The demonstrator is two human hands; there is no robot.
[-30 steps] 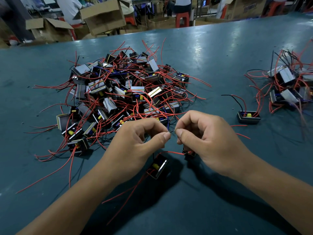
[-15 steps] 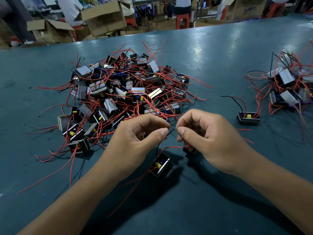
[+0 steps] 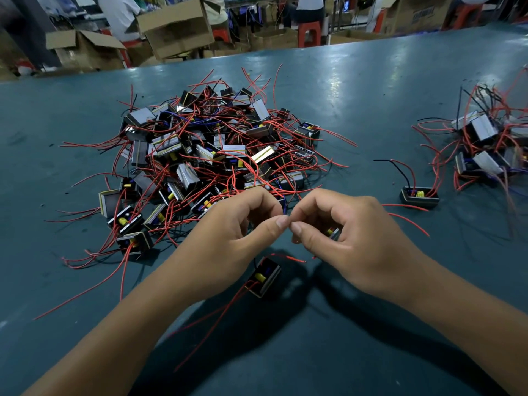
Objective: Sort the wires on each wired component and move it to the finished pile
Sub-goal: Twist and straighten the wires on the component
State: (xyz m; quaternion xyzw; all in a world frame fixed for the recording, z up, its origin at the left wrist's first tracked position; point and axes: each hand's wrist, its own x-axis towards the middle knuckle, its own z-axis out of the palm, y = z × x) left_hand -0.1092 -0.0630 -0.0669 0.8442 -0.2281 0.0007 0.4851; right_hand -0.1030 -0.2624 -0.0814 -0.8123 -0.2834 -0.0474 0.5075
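Hands are held close together above the teal table [image 3: 371,81], thumb tips almost touching. The left hand [image 3: 228,238] is curled, thumb against forefinger in a pinch; the right hand [image 3: 351,238] is curled likewise. What is pinched between them is too thin to be made out, though it is taken to be a wire end. A wired component [image 3: 264,277], black with a yellow part and a pale metal edge, is seen tilted just below the left hand, with red wires [image 3: 217,312] trailing from it toward the near edge. A second small part [image 3: 333,232] is partly hidden inside the right hand's curled fingers. The big unsorted heap [image 3: 217,158] of components and red leads is spread just beyond the hands. One single component [image 3: 419,196] is set apart to the right, and the smaller pile [image 3: 485,147] is found beyond it at the right edge. Cardboard boxes [image 3: 177,27] are seen behind the table.
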